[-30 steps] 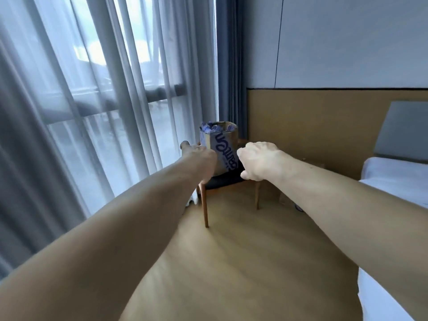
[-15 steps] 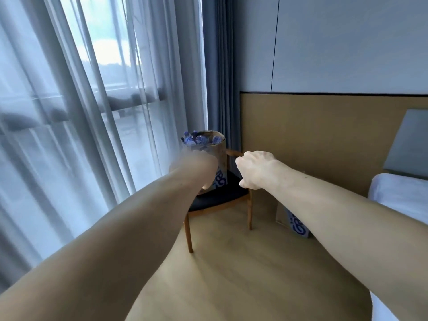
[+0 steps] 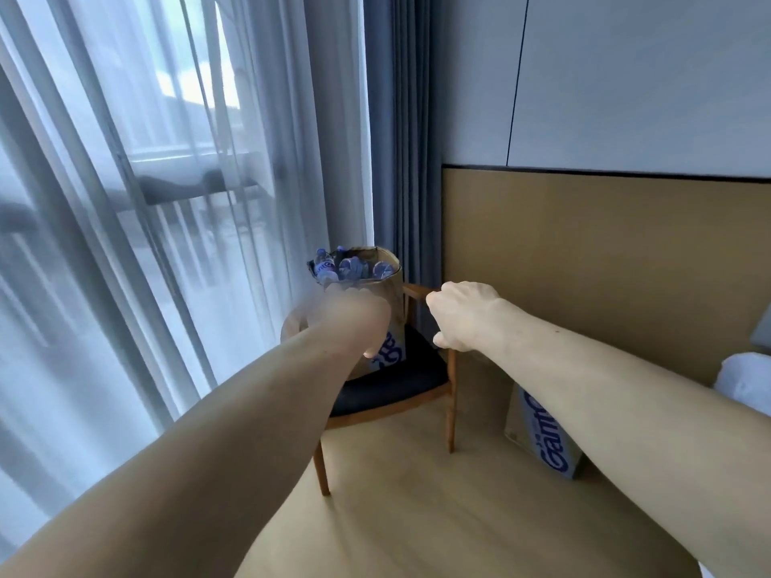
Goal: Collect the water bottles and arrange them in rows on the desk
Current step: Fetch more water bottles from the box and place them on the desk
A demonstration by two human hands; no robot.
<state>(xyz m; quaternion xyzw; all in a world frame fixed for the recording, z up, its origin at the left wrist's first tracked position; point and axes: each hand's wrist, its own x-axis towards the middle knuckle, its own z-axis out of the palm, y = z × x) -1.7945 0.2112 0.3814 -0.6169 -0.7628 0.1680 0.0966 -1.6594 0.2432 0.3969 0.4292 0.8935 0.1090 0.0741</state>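
Because the water bottles (image 3: pixel 346 267) lay heaped loose in an open-topped box (image 3: pixel 394 302) standing on the seat of a chair (image 3: pixel 396 383) by the curtain (image 3: pixel 187 244), we judged the chief risk to be a spill. A lift by one side, or by the soft upper rim, could tilt the box and send bottles rolling over the floor (image 3: pixel 417 515). We noted also that the box stood toward the window side of the seat, so a hurried reach might shove it off that edge or knock it against the wooden rail. A second box (image 3: pixel 538 431) stood on the floor by the wall panel, near the chair and partly hidden by the right forearm; it could catch a foot on the approach. The desk was not in view, so we could not assess the carry. Both arms were stretched forward and bare, the hands apart and at about the level of the box. The left hand (image 3: pixel 346 319) lay in front of the box, blurred, its fingers hidden. We could not tell whether they were spread or closed, nor whether they touched the box. The right hand (image 3: pixel 463 319) hung to the right of the box, knuckles up, fingers curled under into a fist, with nothing seen in it.
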